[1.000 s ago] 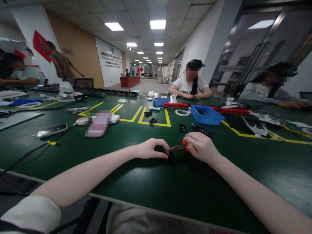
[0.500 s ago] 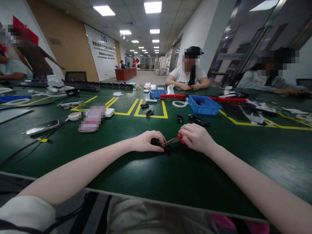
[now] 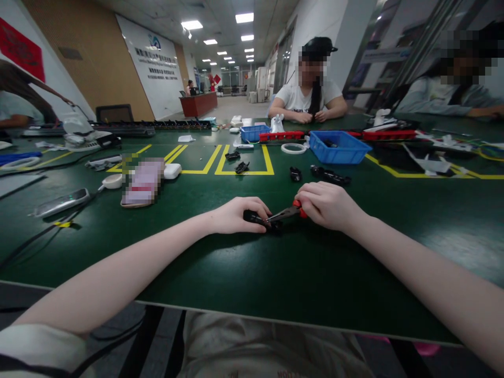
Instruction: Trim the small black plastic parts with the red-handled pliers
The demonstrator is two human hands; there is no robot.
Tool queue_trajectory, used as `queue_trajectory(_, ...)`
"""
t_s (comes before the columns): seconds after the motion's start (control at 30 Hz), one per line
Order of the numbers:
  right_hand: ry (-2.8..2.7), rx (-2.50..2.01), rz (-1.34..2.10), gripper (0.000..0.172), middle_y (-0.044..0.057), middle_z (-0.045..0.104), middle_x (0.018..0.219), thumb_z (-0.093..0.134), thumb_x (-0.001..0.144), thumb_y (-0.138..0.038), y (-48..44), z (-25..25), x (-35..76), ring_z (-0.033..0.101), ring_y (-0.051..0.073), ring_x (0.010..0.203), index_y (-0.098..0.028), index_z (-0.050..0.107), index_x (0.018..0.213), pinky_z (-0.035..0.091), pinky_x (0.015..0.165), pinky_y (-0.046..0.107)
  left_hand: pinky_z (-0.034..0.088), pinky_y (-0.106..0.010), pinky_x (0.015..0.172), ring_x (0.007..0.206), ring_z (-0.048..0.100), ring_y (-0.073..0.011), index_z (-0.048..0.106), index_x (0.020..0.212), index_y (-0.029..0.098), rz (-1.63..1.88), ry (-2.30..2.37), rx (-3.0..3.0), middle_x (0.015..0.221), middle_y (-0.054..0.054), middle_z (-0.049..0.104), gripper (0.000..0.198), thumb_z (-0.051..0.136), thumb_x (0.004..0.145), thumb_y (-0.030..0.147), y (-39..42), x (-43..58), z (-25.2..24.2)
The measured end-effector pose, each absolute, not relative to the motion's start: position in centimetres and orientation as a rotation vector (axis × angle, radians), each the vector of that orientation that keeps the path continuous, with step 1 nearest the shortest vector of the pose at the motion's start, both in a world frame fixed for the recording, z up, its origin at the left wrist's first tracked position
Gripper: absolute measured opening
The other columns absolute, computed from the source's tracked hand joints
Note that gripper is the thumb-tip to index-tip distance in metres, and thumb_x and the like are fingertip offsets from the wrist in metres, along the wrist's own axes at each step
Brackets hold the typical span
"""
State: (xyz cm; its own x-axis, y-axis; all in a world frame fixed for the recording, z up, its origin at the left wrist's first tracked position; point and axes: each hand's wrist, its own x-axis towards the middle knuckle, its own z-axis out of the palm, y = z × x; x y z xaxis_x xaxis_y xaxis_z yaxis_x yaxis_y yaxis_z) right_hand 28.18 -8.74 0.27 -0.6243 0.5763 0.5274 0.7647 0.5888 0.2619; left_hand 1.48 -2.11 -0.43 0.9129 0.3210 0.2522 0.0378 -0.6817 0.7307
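Low over the green table, my left hand (image 3: pixel 240 216) is closed around a black plastic part (image 3: pixel 254 217), pinched between thumb and fingers. Part of it is hidden by the hand, and its exact kind cannot be made out. My right hand (image 3: pixel 325 205) grips red-handled needle-nose pliers (image 3: pixel 284 213). Their jaws point left and touch the black part near my left fingertips. Beyond my right hand lie a short black piece (image 3: pixel 295 174) and a longer black piece (image 3: pixel 331 175). Two small black pieces sit farther off, one of them (image 3: pixel 241 167) inside a yellow-taped outline.
A blue bin (image 3: pixel 338 148) and a white tape ring (image 3: pixel 293 148) stand farther back. To the left are a phone (image 3: pixel 142 181), a white case (image 3: pixel 172 170) and a grey device (image 3: pixel 62 203) beside a black cable (image 3: pixel 39 239). A person in a cap (image 3: pixel 309 100) sits across the table.
The camera view has shifted, so the table appears higher. Both hands keep their grips, and the plier jaws stay against the black part with only a slight change of angle.
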Motion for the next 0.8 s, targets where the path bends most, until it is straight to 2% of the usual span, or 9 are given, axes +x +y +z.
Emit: queue_trajectory(0.8,-2.454,-1.126,-0.740,0.029,0.008,0.067,0.081,0.040,0.093,-0.022,-8.88,0.61,28.09,0.057,0.017,0.069,-0.018,0.064,0.077,0.040,0.064,0.032,0.047,-0.036,0.097,0.105,0.063,-0.0188,0.071,0.089,0.016,0.461,0.313,2.290,0.114,-0.007,0.065,0.013,0.075,0.079,0.024,-1.73,1.51,-0.50)
